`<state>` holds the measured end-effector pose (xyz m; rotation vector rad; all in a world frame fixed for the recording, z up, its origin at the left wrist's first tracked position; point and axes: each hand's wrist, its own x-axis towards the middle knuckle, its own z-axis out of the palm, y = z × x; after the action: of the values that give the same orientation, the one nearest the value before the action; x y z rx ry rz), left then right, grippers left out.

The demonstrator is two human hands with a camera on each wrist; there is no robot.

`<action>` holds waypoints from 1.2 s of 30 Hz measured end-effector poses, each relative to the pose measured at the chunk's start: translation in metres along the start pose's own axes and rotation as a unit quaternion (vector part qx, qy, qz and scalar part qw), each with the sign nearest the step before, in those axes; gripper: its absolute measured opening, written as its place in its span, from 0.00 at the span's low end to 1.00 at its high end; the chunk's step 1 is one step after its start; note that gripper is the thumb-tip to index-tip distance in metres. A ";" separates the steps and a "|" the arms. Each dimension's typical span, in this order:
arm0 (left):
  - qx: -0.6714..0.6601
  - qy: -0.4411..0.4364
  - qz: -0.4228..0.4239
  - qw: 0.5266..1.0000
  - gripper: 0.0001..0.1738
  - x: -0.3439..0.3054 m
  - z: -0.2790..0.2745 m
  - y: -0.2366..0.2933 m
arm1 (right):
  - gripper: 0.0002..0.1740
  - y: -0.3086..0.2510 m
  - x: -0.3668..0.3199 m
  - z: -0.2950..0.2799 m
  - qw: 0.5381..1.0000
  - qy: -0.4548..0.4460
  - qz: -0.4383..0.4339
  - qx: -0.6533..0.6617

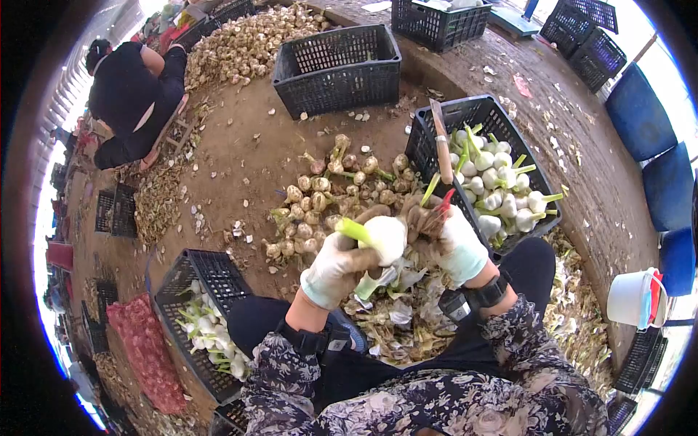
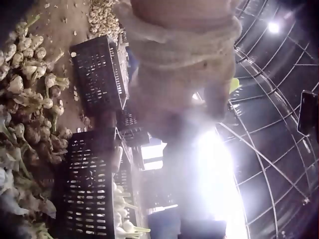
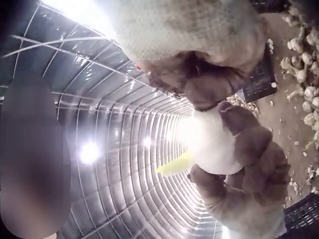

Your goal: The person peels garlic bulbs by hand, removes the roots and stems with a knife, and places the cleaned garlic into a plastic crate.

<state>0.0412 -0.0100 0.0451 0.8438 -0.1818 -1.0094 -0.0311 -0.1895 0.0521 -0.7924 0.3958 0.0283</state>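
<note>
A white garlic bulb (image 1: pixel 387 237) with a cut green stem is gripped by my left hand (image 1: pixel 336 265), its gloved fingers curled round it. Close on the other side, my right hand (image 1: pixel 456 243) has bent fingers holding a shaggy brown tuft (image 1: pixel 429 221), with a red strip (image 1: pixel 446 203) beside it; I cannot tell what the tuft is. The right wrist view shows the right hand's fingertips right at the bulb (image 3: pixel 214 144). In the left wrist view the left hand (image 2: pixel 179 74) hides the bulb. Beyond the hands lie unpeeled garlic bulbs (image 1: pixel 313 207) on the ground.
A black crate (image 1: pixel 425 142) of white garlic stands at right, with a wooden-handled knife (image 1: pixel 443 149) on its rim. Another crate (image 1: pixel 207 272) is at left, beside a red net sack (image 1: pixel 149 356). Peelings (image 1: pixel 403 334) lie between the legs. Another person (image 1: pixel 131 102) is bent over at upper left.
</note>
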 end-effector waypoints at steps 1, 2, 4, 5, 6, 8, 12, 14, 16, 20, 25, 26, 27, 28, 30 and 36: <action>-0.029 0.004 -0.001 1.000 0.42 0.003 -0.001 -0.001 | 0.11 0.000 0.003 -0.008 0.920 -0.038 -0.225 -0.318; -0.006 0.018 -0.006 1.000 0.42 0.002 -0.005 -0.001 | 0.12 -0.001 0.006 -0.013 0.692 -0.069 -0.417 -0.585; 0.001 0.024 0.007 1.000 0.42 0.007 -0.009 -0.010 | 0.11 0.010 0.002 -0.002 0.904 -0.053 -0.235 -0.354; 0.004 0.033 0.018 0.999 0.41 0.008 -0.003 -0.012 | 0.11 0.013 -0.005 0.011 0.996 -0.030 -0.017 -0.077; -0.019 0.065 0.016 0.998 0.43 0.005 0.004 -0.008 | 0.08 0.009 -0.016 0.027 0.997 -0.046 0.011 -0.056; -0.009 0.031 0.012 0.999 0.44 -0.002 0.003 0.002 | 0.08 0.013 0.007 -0.011 0.907 -0.034 -0.211 -0.364; 0.066 -0.014 0.023 0.997 0.50 -0.001 -0.008 0.002 | 0.27 0.035 0.023 -0.062 0.970 -0.030 -0.126 -0.205; 0.091 -0.020 0.030 0.995 0.52 -0.001 -0.005 0.001 | 0.26 0.035 0.007 -0.032 0.991 -0.126 -0.028 -0.025; 0.042 -0.027 0.045 0.998 0.48 0.007 -0.007 -0.010 | 0.24 0.028 -0.001 0.000 0.983 -0.085 -0.104 -0.126; -0.044 0.071 0.059 0.995 0.29 0.008 -0.010 -0.010 | 0.22 0.045 0.002 0.028 0.943 0.012 -0.213 -0.257; -0.091 0.150 0.101 0.979 0.22 0.008 -0.027 -0.016 | 0.07 0.056 0.043 -0.032 0.948 0.155 -0.157 -0.229; -0.125 0.186 0.113 0.968 0.22 0.009 -0.021 -0.010 | 0.08 0.057 0.044 -0.051 0.935 0.150 -0.055 -0.318; -0.162 0.223 0.124 0.953 0.21 0.008 -0.016 -0.004 | 0.10 0.070 0.038 -0.059 0.912 0.083 -0.098 -0.390; -0.135 0.197 0.119 0.964 0.22 0.004 -0.015 0.001 | 0.10 0.058 0.030 -0.052 0.793 0.024 -0.010 -0.608; -0.165 0.197 0.109 0.960 0.19 0.010 -0.033 -0.004 | 0.10 0.056 0.022 -0.054 0.734 0.075 0.023 -0.674; -0.158 0.182 0.118 0.963 0.21 0.009 -0.015 -0.005 | 0.31 0.033 0.007 0.020 0.928 -0.057 -0.157 -0.333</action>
<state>0.0499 -0.0106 0.0291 0.6808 0.1857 -0.6234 -0.0231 -0.1529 0.0395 -1.5141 0.1364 -0.0958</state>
